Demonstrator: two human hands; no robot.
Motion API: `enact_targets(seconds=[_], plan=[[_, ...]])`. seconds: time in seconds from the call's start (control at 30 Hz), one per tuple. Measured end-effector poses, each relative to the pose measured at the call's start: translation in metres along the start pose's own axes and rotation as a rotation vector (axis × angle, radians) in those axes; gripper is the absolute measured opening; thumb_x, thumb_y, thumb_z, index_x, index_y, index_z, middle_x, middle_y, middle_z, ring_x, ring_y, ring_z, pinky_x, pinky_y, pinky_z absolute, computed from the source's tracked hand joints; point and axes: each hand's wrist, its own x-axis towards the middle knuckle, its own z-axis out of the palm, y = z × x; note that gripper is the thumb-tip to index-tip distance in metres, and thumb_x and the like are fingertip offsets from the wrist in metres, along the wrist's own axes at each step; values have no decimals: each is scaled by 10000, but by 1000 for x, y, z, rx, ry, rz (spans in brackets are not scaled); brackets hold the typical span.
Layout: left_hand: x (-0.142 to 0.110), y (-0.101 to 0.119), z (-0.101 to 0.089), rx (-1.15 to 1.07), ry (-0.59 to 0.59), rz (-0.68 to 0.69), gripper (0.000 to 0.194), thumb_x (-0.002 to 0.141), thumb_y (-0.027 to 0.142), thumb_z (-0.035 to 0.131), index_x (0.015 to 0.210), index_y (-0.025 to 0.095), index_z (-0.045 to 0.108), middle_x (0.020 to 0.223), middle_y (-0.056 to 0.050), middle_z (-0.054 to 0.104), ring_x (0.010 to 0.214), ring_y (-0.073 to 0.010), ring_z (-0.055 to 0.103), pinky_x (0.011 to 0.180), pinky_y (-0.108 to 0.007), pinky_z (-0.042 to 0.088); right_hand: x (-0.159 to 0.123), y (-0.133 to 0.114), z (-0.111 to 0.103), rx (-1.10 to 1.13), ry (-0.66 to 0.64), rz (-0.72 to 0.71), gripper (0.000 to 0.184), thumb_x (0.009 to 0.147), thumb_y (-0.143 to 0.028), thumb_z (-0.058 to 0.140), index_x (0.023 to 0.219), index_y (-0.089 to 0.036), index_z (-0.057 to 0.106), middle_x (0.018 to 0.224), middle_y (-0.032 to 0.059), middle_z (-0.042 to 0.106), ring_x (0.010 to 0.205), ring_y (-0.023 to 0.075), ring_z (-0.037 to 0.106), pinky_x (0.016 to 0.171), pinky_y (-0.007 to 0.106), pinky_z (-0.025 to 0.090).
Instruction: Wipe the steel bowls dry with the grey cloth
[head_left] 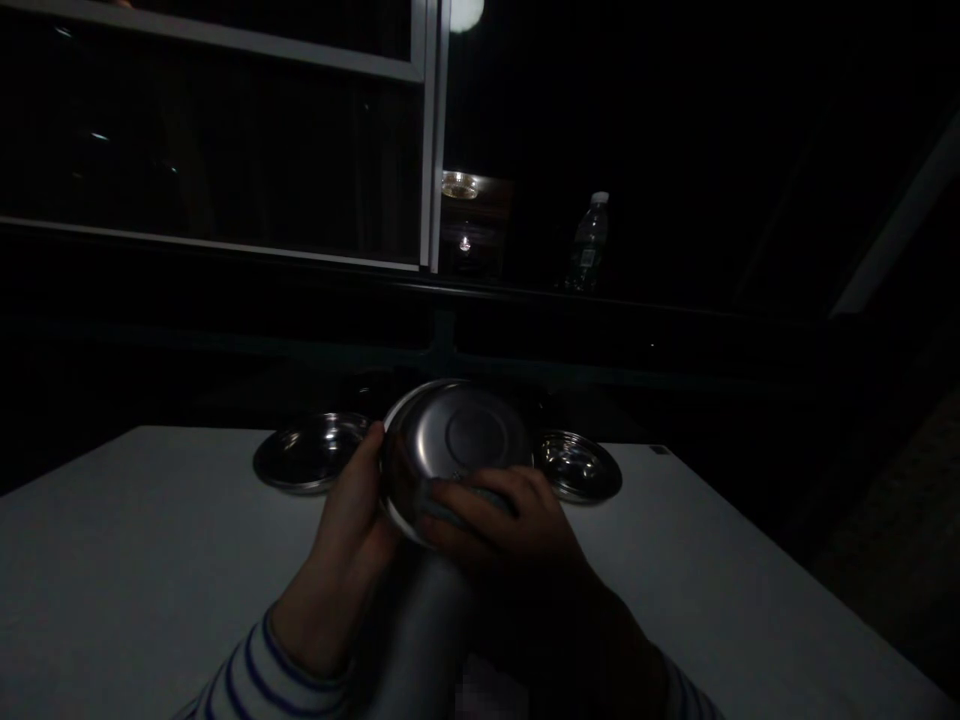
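A steel bowl [461, 440] is held up above the white table [135, 560], its underside turned toward me. My left hand [349, 530] grips the bowl's left rim, fingers curled round the edge. My right hand [499, 520] presses a small grey cloth [450, 510] against the bowl's lower part, fingers closed over it. Striped sleeves cover both wrists. The scene is very dark.
Two more steel bowls rest on the table behind, one at the left [311, 452] and one at the right [577, 465]. A plastic water bottle [589, 243] stands on a ledge by the dark window. The table's right edge slopes off toward a dark floor.
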Motion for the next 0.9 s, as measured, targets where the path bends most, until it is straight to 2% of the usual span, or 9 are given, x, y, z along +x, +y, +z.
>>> enact_targets(seconds=[0.1, 0.2, 0.33, 0.53, 0.63, 0.7, 0.8, 0.9], plan=[[0, 4, 0, 9, 50, 45, 253, 873, 229, 391, 803, 158, 623, 523, -19, 640, 523, -165, 630, 571, -258, 533, -1, 3, 0, -7, 27, -7, 214, 886, -199, 469, 1040, -250, 609, 1128, -44, 623, 983, 188, 490, 762, 350, 349], [0, 6, -1, -4, 23, 94, 268, 883, 228, 372, 835, 152, 625, 553, -19, 651, 565, -162, 641, 600, -253, 533, -1, 4, 0, -23, 43, 18, 210, 874, -187, 492, 1033, -250, 613, 1118, -35, 631, 966, 189, 497, 755, 345, 353], [-4, 5, 2, 7, 19, 19, 249, 873, 255, 413, 807, 137, 622, 545, -22, 645, 498, -148, 612, 574, -246, 528, -1, -1, -1, 13, 30, 9, 204, 878, -201, 490, 1040, -253, 602, 1134, -60, 620, 985, 179, 491, 771, 355, 351], [-5, 8, 3, -44, 2, 99, 276, 882, 252, 381, 854, 156, 638, 599, -18, 670, 494, -137, 601, 557, -233, 518, -2, 3, -4, -25, 106, 20, 194, 873, -184, 495, 1008, -252, 617, 1079, -35, 646, 974, 176, 500, 767, 342, 359], [-4, 9, 3, -30, 5, 42, 244, 866, 248, 416, 842, 150, 638, 546, -20, 647, 459, -143, 580, 502, -233, 500, 0, 0, -6, -5, 47, 18, 186, 866, -197, 513, 1010, -258, 613, 1103, -57, 632, 986, 161, 497, 789, 341, 365], [-4, 10, 2, -32, 4, 50, 223, 856, 239, 435, 824, 149, 637, 523, -17, 634, 440, -138, 566, 482, -227, 486, 1, 1, -7, -2, 38, -9, 182, 863, -192, 516, 1000, -260, 615, 1103, -64, 631, 989, 156, 499, 793, 338, 367], [-3, 13, 1, -56, 0, 115, 224, 858, 243, 432, 837, 163, 640, 588, -20, 666, 492, -142, 593, 524, -227, 495, 0, 6, -8, -27, 105, 1, 183, 867, -177, 503, 988, -244, 623, 1073, -33, 648, 968, 172, 508, 771, 336, 366], [-3, 13, 1, -53, -3, 99, 233, 860, 247, 427, 831, 161, 641, 627, -28, 683, 537, -154, 615, 569, -245, 510, -1, 6, -8, -22, 103, 31, 191, 871, -188, 496, 1009, -238, 618, 1078, -25, 647, 960, 179, 504, 769, 342, 358]])
